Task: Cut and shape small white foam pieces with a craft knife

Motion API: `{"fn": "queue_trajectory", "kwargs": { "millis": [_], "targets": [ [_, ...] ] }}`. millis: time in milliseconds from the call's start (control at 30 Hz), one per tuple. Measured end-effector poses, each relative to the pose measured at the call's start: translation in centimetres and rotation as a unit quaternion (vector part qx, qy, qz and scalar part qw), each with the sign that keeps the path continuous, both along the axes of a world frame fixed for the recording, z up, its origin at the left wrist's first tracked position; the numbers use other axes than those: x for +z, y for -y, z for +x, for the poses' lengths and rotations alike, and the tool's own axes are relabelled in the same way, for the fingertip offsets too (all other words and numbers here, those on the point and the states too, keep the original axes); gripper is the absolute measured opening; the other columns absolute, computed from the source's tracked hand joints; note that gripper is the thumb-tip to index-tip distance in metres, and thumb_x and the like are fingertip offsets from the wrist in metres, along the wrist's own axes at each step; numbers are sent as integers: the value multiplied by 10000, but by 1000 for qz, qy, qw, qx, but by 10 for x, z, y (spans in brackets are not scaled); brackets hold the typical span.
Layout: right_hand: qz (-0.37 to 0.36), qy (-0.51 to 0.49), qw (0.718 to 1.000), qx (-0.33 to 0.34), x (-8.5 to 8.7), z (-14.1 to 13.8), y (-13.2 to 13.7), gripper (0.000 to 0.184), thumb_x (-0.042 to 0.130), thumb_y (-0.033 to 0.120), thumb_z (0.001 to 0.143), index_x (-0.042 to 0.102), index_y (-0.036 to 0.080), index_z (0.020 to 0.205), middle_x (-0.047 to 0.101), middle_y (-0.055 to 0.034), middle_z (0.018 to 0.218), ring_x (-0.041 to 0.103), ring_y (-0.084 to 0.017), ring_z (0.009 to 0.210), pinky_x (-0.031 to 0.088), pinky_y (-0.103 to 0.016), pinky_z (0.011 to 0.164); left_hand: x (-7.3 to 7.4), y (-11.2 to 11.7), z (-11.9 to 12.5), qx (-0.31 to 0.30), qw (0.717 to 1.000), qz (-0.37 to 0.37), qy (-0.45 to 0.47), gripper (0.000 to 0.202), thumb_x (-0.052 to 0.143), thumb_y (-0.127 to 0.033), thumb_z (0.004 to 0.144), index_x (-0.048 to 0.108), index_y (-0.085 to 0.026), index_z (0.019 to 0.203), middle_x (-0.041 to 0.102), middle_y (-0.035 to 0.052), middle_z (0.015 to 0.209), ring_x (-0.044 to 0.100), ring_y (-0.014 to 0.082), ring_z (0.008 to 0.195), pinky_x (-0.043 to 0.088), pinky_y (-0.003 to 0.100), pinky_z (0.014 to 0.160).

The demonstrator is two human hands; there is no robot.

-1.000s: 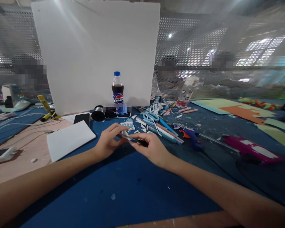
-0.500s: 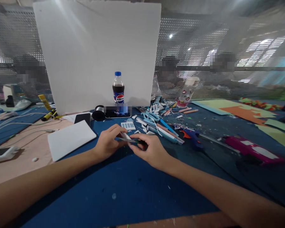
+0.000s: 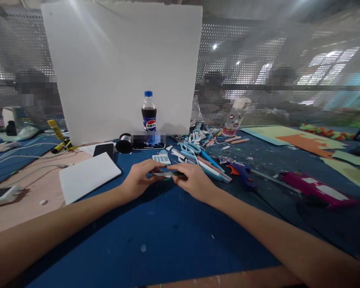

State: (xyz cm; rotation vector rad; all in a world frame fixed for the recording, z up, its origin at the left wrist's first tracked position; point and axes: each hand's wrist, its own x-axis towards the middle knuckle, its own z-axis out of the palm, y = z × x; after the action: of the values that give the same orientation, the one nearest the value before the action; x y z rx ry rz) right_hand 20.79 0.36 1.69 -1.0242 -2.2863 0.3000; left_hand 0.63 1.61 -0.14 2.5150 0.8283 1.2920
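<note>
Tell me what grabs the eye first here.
A big white board stands upright at the back, a cola bottle just before it. On the blue mat, left hand and right hand meet over a small white piece, pens and scraps cluttered beyond the right one.

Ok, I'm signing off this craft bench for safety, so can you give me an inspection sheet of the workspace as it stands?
Surface: blue table cover, speckled with white crumbs; pale pink board at the left.
Job's things: small white strip and thin dark tool, held low over the cover.
Clutter: light blue scissors, blue glue gun, cola bottle with blue cap, flat white foam sheet, pens, white offcuts.
Grippers: left hand pinches the strip; right hand grips the tool.
Cables: white cables at the far left.
Surroundings: tall white board upright; perforated metal screen, people behind it.
</note>
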Motion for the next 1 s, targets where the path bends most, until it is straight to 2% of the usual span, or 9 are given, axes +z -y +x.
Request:
{"fn": "queue_trajectory", "kwargs": {
  "millis": [67, 200, 300, 333, 400, 500, 733, 833, 1000],
  "targets": [
    [-10, 10, 1000, -8, 1, -1, 1, 340, 456, 187, 759, 603, 174, 1065, 644, -81, 946, 572, -167, 734, 418, -282, 625, -2, -1, 0, -1, 1000, 3, -7, 247, 612, -229, 791, 581, -169, 1029, 636, 67, 879, 636, 144, 728, 537, 260, 638],
    [-28, 2, 999, -30, 5, -1, 4, 281, 462, 228, 783, 555, 152, 1037, 566, -14, 640, 481, -121, 518, 327, -239, 491, -5, -1, 0, 2, 1000, 13, -10, 234, 598, -211, 802, 577, -169, 1031, 667, 66, 883, 651, 158, 756, 541, 266, 654],
    [-42, -37, 997, -54, 7, 0, 3, 160, 460, 288, 814, 539, 154, 855, 454, 26, 531, 415, -101, 466, 268, -234, 467, -4, 2, 1, 58, 998, 29, -6, 218, 593, -201, 803, 578, -183, 1020, 688, 24, 785, 664, 146, 689, 546, 252, 632],
    [-55, -51, 995, -59, 7, 0, 2, 186, 446, 319, 833, 522, 159, 777, 430, 29, 516, 398, -96, 458, 257, -235, 463, -4, 3, 1, 78, 996, 41, -4, 204, 593, -202, 801, 580, -184, 1004, 688, 13, 752, 666, 146, 683, 546, 252, 633],
    [-87, -74, 991, -63, 7, -2, 2, 304, 415, 391, 858, 478, 169, 661, 386, 34, 497, 358, -87, 444, 240, -237, 455, -3, 5, 1, 104, 992, 75, 0, 172, 591, -209, 803, 577, -181, 972, 688, 7, 728, 667, 152, 704, 546, 259, 648],
    [-133, -101, 985, -53, 10, -6, 4, 397, 398, 479, 855, 472, 170, 618, 369, 31, 523, 344, -89, 473, 242, -237, 464, -4, 8, 0, 116, 983, 144, -4, 170, 578, -204, 818, 553, -182, 984, 690, 8, 750, 664, 149, 721, 540, 259, 656],
    [-259, -120, 958, -2, 17, -12, 13, 406, 443, 514, 820, 550, 156, 662, 322, 51, 497, 281, -83, 453, 217, -240, 456, -2, 18, -4, 83, 935, 331, -102, 187, 573, -128, 822, 538, -158, 1004, 681, 32, 817, 645, 151, 836, 505, 255, 769],
    [-225, -106, 969, -13, 17, -12, 13, 363, 431, 448, 844, 527, 157, 650, 369, 38, 530, 327, -89, 483, 243, -240, 478, 0, 18, -1, 98, 943, 305, -90, 213, 587, -184, 819, 514, -148, 1015, 665, 62, 860, 636, 168, 832, 512, 272, 752],
    [-130, -62, 988, -51, 14, -9, 10, 267, 436, 339, 858, 472, 164, 661, 449, 12, 599, 415, -109, 559, 273, -242, 518, -4, 8, 3, 123, 971, 202, -38, 480, 634, -368, 764, 425, -128, 1123, 607, 123, 983, 597, 234, 925, 518, 352, 776]
  ]
}}
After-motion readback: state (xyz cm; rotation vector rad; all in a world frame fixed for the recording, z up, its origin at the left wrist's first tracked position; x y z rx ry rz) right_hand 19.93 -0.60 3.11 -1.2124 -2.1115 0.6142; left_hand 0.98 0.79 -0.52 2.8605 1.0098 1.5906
